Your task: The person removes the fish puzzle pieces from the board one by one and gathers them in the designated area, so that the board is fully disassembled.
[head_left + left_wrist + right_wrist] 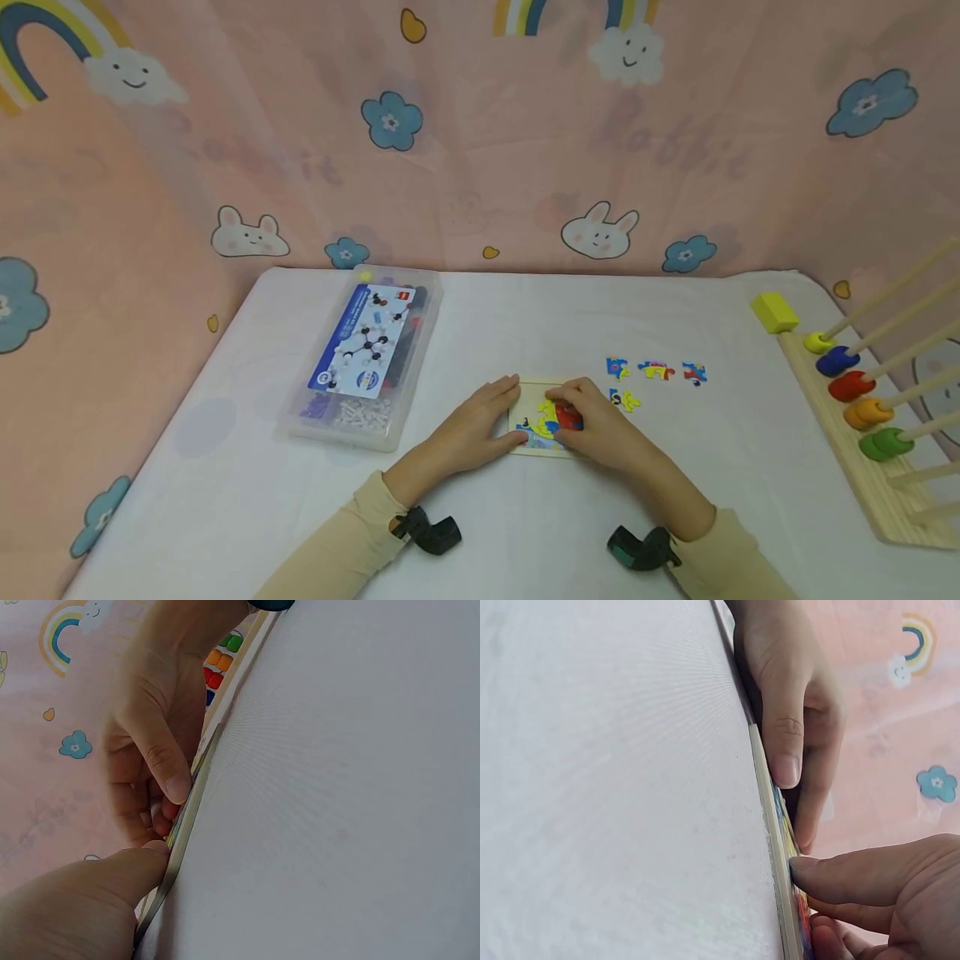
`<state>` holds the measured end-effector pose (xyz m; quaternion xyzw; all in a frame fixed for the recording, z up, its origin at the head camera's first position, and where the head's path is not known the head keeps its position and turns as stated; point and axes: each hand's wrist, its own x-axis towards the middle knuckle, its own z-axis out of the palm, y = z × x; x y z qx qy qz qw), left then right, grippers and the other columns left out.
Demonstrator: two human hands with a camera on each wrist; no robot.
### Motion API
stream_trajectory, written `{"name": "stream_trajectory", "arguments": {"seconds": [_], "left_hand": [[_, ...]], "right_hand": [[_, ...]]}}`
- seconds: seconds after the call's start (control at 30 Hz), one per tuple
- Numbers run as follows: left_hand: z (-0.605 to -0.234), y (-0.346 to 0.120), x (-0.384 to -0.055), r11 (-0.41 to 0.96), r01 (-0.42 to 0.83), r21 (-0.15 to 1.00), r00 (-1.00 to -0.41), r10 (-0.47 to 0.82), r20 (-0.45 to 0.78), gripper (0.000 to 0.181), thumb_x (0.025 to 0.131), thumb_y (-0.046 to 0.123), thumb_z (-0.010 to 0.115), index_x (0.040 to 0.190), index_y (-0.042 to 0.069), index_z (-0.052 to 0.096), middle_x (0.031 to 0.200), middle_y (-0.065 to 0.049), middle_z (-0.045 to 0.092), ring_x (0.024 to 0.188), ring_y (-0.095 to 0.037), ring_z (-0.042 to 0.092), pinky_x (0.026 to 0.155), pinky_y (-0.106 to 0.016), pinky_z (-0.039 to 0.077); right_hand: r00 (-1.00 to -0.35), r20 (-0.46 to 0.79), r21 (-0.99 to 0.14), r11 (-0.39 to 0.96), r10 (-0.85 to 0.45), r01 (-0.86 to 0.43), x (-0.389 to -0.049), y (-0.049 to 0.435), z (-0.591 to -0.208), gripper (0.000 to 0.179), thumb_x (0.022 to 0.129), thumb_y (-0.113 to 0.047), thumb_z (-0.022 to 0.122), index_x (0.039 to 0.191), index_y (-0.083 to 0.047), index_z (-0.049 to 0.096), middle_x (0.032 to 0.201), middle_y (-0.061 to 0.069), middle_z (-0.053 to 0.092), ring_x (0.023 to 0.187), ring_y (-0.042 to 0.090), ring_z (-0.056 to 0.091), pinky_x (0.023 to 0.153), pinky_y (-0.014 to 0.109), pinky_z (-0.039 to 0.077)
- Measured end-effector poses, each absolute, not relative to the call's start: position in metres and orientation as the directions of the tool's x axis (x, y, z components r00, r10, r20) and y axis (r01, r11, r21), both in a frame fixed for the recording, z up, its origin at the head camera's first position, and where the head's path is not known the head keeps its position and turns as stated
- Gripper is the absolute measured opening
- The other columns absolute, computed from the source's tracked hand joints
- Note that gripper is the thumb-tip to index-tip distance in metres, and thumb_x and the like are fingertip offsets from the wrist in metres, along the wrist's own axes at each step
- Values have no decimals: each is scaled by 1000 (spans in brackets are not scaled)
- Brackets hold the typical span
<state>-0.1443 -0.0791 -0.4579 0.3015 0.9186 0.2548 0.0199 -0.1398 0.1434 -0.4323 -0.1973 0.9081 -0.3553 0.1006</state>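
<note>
A wooden jigsaw board (534,390) lies on the table, partly filled with a colourful picture. My left hand (474,423) rests along its left side with fingers extended, the thumb on the lower left edge. Over the right part of the board, my right hand (603,429) has curled fingers and thumb around a red puzzle piece (567,417). The right wrist view shows the right thumb (847,877) low against the board's picture side. Several loose puzzle pieces (657,370) lie beyond the right hand, to the right of the board.
A clear plastic case (420,358) with a molecule-model label stands left of the board. At the right edge is a wooden bead rack (840,442) with coloured beads and slanting pegs, a yellow block (775,312) at its far end. A printed pink cloth (480,167) hangs behind the table.
</note>
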Motion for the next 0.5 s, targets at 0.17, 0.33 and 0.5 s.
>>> {"name": "stream_trajectory", "arguments": {"seconds": [0.17,0.33,0.5], "left_hand": [[-457,-79,-144,687,542,483,-817,565,113,70,89,40,64,142,1,41,152,-9,34,142,-20,29,118,-34,24],[-457,-79,-145,684,542,488,-817,566,113,70,89,40,64,142,0,41,153,-9,34,142,-20,29,118,-35,24],[-457,-79,-144,683,545,486,-816,565,120,69,89,39,64,141,0,42,152,-10,35,142,-21,30,117,-36,25]], "right_hand": [[-902,-58,-707,656,-428,-265,-141,144,-431,46,82,-5,69,125,-1,54,121,14,47,107,25,51,97,46,47],[-905,-57,-734,632,-421,-248,-142,145,-432,45,82,-3,69,124,-1,53,121,14,48,104,24,50,95,45,47],[-908,-15,-757,598,-419,-263,-141,146,-436,48,82,-3,70,126,0,52,124,15,52,105,25,51,95,46,47]]}}
